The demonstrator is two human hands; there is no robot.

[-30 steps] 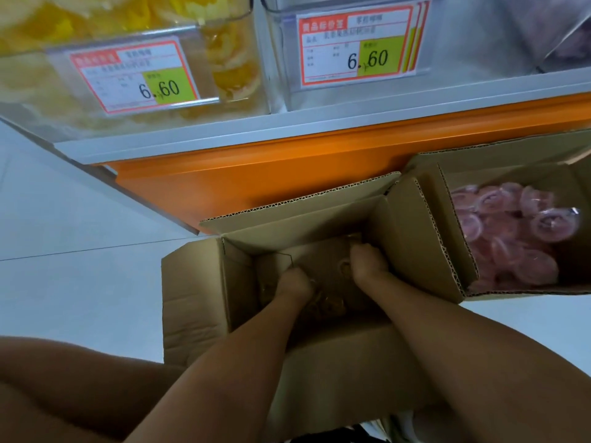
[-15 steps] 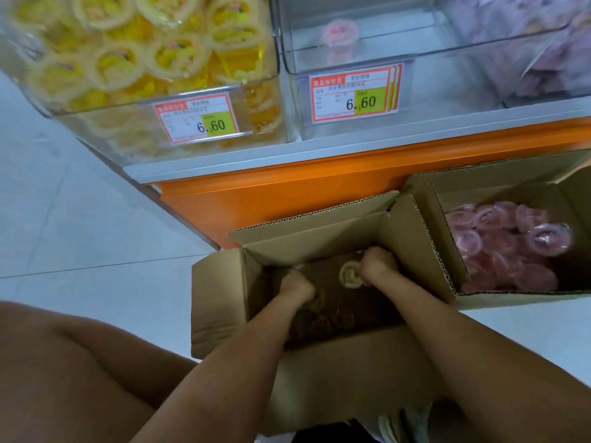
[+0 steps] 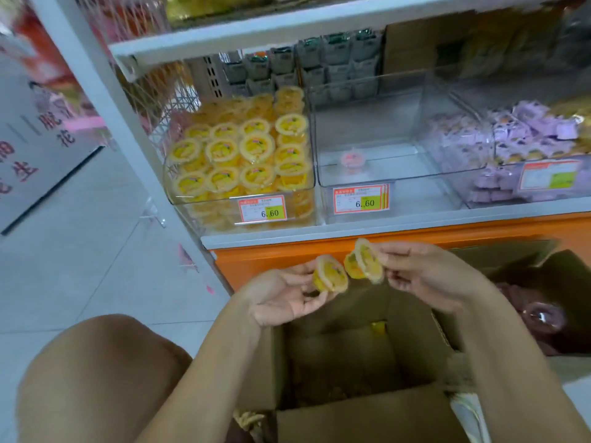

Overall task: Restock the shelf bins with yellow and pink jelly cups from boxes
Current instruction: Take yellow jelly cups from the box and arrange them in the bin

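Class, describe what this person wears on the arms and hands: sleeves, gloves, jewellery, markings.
Nothing worn is visible. Both forearms are bare to the frame edge, no sleeves. The left hand and right hand show no gloves, rings, watch or bracelet.

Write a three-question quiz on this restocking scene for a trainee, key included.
1. True or false: the left hand holds a pink jelly cup.
2. What lies in the middle bin? A) one pink cup B) a heap of yellow cups C) purple packets
3. Fill in: the price tag on the yellow-cup bin reads ___.
Key: 1 false, it holds a yellow cup; 2 A; 3 6.60.
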